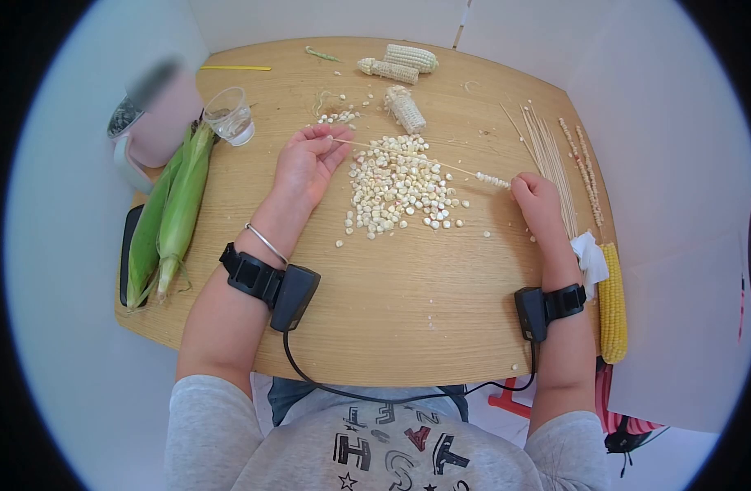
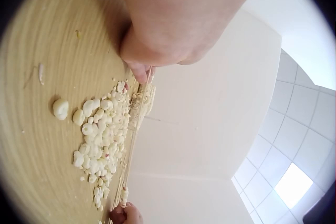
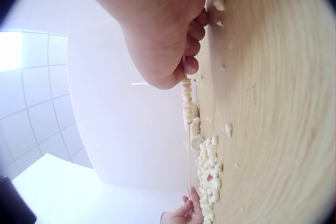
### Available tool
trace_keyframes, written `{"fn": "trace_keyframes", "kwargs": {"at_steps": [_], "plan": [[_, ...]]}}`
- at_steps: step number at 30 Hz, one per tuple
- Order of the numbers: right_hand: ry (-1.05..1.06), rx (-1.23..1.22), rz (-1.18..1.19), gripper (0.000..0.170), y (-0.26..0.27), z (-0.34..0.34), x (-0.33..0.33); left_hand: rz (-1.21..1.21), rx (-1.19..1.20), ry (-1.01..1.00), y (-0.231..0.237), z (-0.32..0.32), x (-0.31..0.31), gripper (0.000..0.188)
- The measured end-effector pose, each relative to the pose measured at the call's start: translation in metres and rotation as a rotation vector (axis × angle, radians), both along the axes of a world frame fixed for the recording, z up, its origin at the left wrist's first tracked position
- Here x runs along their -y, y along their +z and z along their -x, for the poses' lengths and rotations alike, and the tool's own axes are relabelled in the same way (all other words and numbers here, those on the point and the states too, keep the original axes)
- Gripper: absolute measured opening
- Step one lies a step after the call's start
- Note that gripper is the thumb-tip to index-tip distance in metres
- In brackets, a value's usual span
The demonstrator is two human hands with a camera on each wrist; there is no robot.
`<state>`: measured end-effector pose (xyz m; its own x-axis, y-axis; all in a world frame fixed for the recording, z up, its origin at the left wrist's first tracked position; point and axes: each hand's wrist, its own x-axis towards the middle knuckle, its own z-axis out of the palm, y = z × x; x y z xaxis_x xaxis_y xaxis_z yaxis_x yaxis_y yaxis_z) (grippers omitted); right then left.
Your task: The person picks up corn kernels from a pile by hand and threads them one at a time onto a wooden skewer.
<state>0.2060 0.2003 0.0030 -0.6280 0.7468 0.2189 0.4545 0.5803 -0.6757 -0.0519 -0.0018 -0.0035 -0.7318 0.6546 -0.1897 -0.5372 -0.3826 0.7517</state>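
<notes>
Pale wooden skewer (image 1: 451,167) over a loose white kernel pile (image 1: 392,192), only partly strung. Our left hand (image 1: 304,168) pinches one end, our right hand (image 1: 537,204) grips the other. Two beaded-looking kernel strands (image 1: 573,151) seem done; we've got thin bare sticks (image 1: 558,168) left.

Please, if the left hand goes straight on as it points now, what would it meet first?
Probably the small group of loose kernels just past the fingertips of the left hand, near the big kernel pile. The hand's height is unclear, so it could pass over them.
</notes>
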Motion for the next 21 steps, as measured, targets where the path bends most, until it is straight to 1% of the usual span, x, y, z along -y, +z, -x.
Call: {"fn": "trace_keyframes", "kwargs": {"at_steps": [21], "plan": [[0.000,0.009,-0.021,0.025,0.0008,0.0004,0.0006,0.030,-0.026,0.004,0.0022,-0.0010,0.0003,0.021]]}}
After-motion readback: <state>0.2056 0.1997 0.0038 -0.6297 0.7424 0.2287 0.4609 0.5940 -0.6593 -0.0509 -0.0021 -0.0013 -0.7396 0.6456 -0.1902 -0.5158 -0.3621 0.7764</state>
